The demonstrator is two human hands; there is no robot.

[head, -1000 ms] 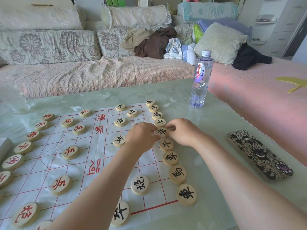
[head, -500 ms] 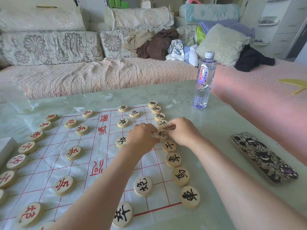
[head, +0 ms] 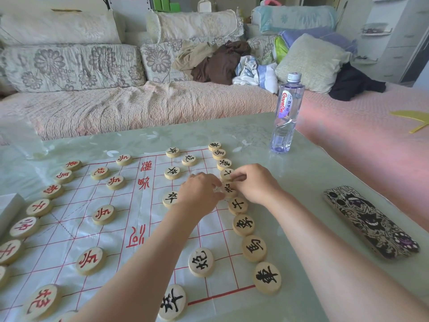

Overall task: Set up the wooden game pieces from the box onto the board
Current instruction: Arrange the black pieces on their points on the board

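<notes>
A white plastic board sheet point(head: 111, 228) with red grid lines lies on the table. Round wooden pieces with red characters stand along its left side, such as a red-lettered piece point(head: 103, 214). Black-lettered pieces run down the right edge, such as the nearest corner piece point(head: 267, 278). My left hand point(head: 199, 194) and my right hand point(head: 257, 182) meet over the middle black piece point(head: 228, 189) of that right row, fingertips pinching it from both sides. A white box point(head: 9, 205) shows at the left edge.
A water bottle point(head: 287, 112) stands beyond the board's far right corner. A phone in a patterned case point(head: 369, 219) lies right of my right forearm. A sofa with cushions and clothes point(head: 139, 101) runs behind the glass-topped table point(head: 313, 173).
Both hands stay on the same black piece in the right row, with only slight finger shifts. The view has tilted a little, so everything sits slightly lower in frame.
</notes>
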